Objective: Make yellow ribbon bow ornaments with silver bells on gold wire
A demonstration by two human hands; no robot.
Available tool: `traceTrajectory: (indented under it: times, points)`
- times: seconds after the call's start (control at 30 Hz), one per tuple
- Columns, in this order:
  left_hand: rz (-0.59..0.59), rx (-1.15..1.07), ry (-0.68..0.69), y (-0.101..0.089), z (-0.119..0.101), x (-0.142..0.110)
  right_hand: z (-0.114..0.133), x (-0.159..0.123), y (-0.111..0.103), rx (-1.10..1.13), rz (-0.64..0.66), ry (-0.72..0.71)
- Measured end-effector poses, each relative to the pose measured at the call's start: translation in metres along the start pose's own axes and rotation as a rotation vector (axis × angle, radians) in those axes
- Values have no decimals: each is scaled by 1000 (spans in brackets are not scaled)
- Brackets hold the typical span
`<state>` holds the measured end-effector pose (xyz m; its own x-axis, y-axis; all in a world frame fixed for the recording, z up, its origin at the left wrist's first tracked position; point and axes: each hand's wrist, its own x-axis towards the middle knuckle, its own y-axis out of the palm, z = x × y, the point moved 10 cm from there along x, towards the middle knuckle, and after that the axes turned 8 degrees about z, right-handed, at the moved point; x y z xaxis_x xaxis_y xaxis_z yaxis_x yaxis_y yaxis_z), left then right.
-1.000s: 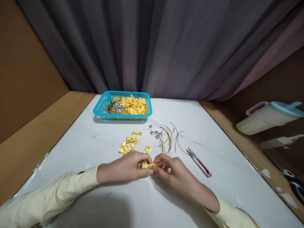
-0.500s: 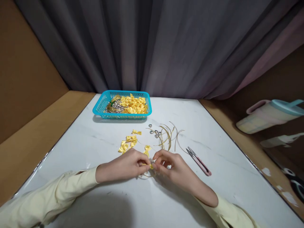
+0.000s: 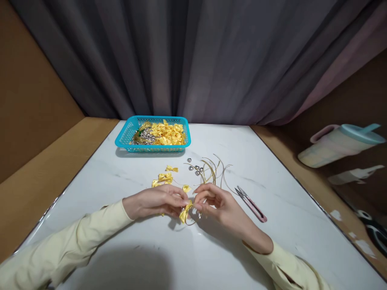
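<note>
Between my two hands is a yellow ribbon bow (image 3: 185,212), tilted, with a thin looped cord (image 3: 190,224) hanging below it. My left hand (image 3: 165,199) pinches the bow from the left with thumb and fingers. On the other side, my right hand (image 3: 216,203) has thumb and forefinger pressed together at the bow's upper right end, by the cord. A small shiny piece shows under the right fingertips, too small to name. Just beyond the hands lie loose yellow bows (image 3: 165,177), some partly hidden by my left hand, and a single bow (image 3: 186,188).
A blue basket (image 3: 152,150) at the back holds yellow bows, silver beads and a gold cord bundle. Several silver beads (image 3: 197,173) and loose gold cords (image 3: 214,171) lie mid-table. Pink-handled thread snips (image 3: 251,204) rest to the right. A tumbler (image 3: 325,149) lies at the right edge.
The bow, mostly hidden in the fingers before, has turned and now shows between the hands. My left hand's fingers have straightened; my right hand has shifted slightly. The view has moved a little.
</note>
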<state>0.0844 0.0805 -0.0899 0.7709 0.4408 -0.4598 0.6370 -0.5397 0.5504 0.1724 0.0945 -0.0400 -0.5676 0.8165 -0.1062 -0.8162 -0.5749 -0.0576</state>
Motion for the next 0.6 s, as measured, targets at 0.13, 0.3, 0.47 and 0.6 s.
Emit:
traceTrajectory:
  times: [0.13,0.3,0.47,0.6]
  points:
    - [55,-76,-23,6,6,1,6,-3,-7,-65,-69,-24]
    - [53,-77,-17,10,8,2,16,-11,-14,-220,-206,-83]
    - [-130,104,91,2,-7,-3,32,-25,-7,-567,-347,-294]
    - [-211,293,214,9,-18,-9,22,-23,-11,-530,-412,-217]
